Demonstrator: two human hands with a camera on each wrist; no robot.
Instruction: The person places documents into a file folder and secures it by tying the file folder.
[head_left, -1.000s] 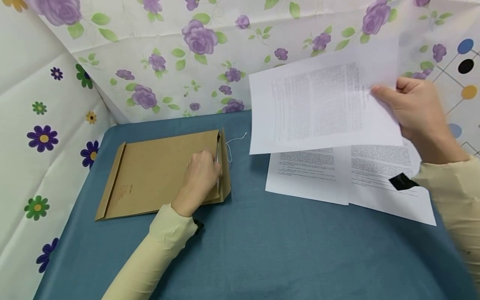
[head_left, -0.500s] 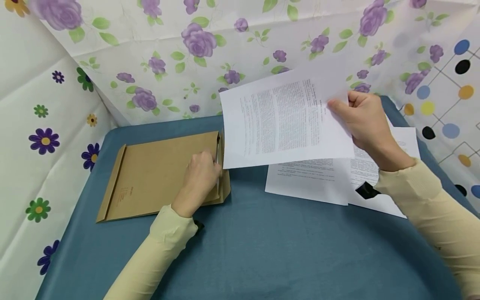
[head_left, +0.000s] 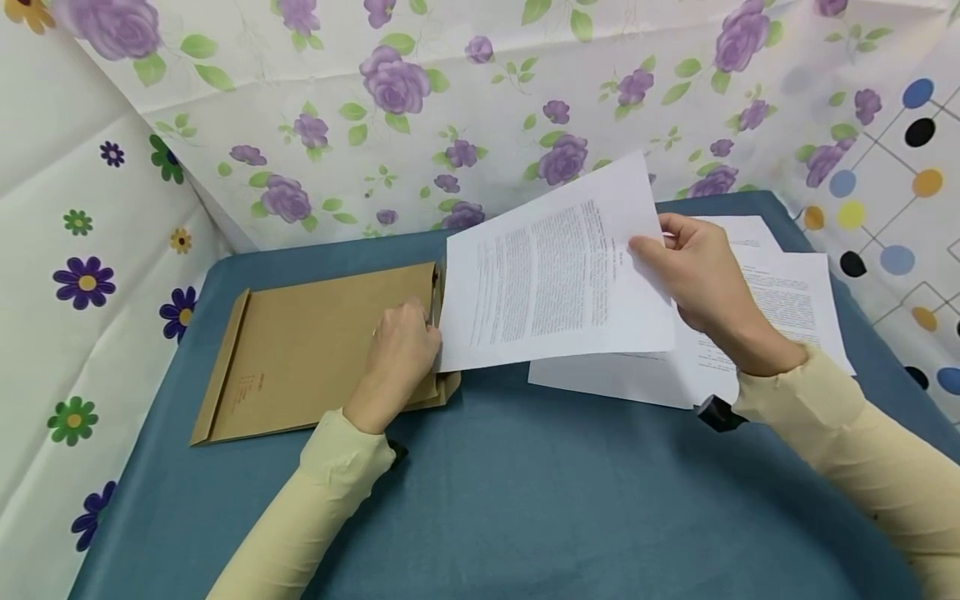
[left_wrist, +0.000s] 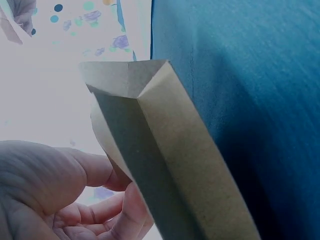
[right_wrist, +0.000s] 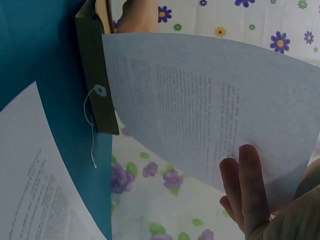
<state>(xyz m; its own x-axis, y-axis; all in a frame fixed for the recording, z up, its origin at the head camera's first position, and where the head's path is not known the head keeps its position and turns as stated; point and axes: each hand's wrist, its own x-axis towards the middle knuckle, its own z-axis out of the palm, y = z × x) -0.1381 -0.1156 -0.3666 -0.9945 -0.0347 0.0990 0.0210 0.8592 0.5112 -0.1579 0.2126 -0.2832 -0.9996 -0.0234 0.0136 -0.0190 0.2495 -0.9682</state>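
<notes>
A brown paper envelope lies on the left of the table, its mouth facing right. My left hand pinches one lip of that mouth; in the left wrist view thumb and fingertips grip the brown paper and the mouth gapes. Between thumb and fingers, my right hand holds a printed white sheet by its right side. The sheet hangs tilted in the air, its left edge at the envelope's mouth. Seen from the right wrist, that edge is beside the envelope flap; whether it is inside I cannot tell.
Several printed sheets lie overlapping on the blue tablecloth to the right, partly under my right arm. A white string dangles from the envelope's flap. Flowered cloth hangs behind the table, and patterned cloths stand at both sides.
My right hand has brought the held sheet leftward and down from above the sheets on the right to the envelope's mouth. The left hand has stayed on the envelope.
</notes>
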